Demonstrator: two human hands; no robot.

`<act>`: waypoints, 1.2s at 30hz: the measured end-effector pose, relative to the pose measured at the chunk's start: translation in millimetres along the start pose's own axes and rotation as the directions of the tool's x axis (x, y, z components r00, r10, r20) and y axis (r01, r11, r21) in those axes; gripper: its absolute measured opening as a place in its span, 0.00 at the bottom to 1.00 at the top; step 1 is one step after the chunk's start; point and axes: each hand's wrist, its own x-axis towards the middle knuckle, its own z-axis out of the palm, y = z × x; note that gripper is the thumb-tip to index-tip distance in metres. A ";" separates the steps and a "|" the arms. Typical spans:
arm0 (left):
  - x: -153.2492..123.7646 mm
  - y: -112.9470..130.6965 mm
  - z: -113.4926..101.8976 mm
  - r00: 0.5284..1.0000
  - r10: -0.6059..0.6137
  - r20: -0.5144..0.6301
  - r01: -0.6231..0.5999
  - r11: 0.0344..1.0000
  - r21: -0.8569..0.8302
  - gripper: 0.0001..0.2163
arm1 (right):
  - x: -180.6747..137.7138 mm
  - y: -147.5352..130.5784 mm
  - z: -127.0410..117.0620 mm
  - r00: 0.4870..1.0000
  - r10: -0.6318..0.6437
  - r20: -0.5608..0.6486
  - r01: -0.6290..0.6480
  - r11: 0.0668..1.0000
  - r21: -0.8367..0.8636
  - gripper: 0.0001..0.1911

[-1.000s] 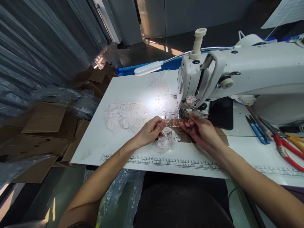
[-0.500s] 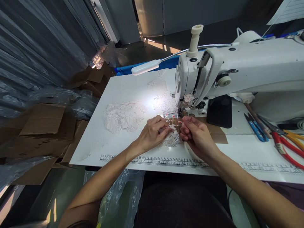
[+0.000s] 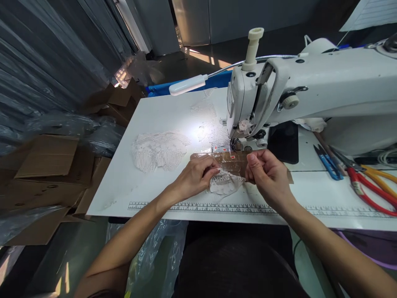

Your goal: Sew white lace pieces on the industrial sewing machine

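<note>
A small piece of white lace (image 3: 226,184) hangs between my two hands, just in front of the needle of the white sewing machine (image 3: 297,91). My left hand (image 3: 195,176) pinches its left end, fingers closed. My right hand (image 3: 266,174) pinches its right end, also closed, thumb up. Behind the lace lies a brown taped patch (image 3: 229,159) on the white table (image 3: 161,111). A pile of white lace (image 3: 158,150) sits to the left of my left hand.
A gooseneck lamp (image 3: 187,85) lights the table. Blue snips (image 3: 328,162) and red and yellow scissors (image 3: 369,186) lie at the right. A ruler strip (image 3: 198,207) runs along the front edge. Cardboard boxes (image 3: 46,157) and plastic bags stand left of the table.
Both hands have drawn the small lace piece a little toward me and stretched it out between them; my right hand has turned upright, away from the needle area.
</note>
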 end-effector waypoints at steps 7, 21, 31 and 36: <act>2.3 2.3 0.8 0.995 -0.023 0.100 0.035 0.992 -0.120 0.16 | 6.4 -8.5 8.7 1.000 0.025 -0.001 -0.024 0.994 0.106 0.17; -0.2 2.6 -3.6 0.997 0.049 0.058 -0.053 0.996 0.066 0.10 | -1.3 -2.4 -9.4 0.923 -0.320 0.214 0.383 0.812 -0.441 0.07; -10.1 -16.3 -14.6 0.984 -0.175 0.032 0.177 0.977 -0.121 0.06 | 7.0 -3.3 -11.7 0.764 -0.303 0.570 0.615 0.076 -0.785 0.11; -8.2 -16.6 -19.6 0.984 -0.175 -0.009 0.174 0.981 -0.089 0.06 | 1.8 -23.1 -2.6 0.751 -0.291 0.592 0.643 0.528 -0.555 0.09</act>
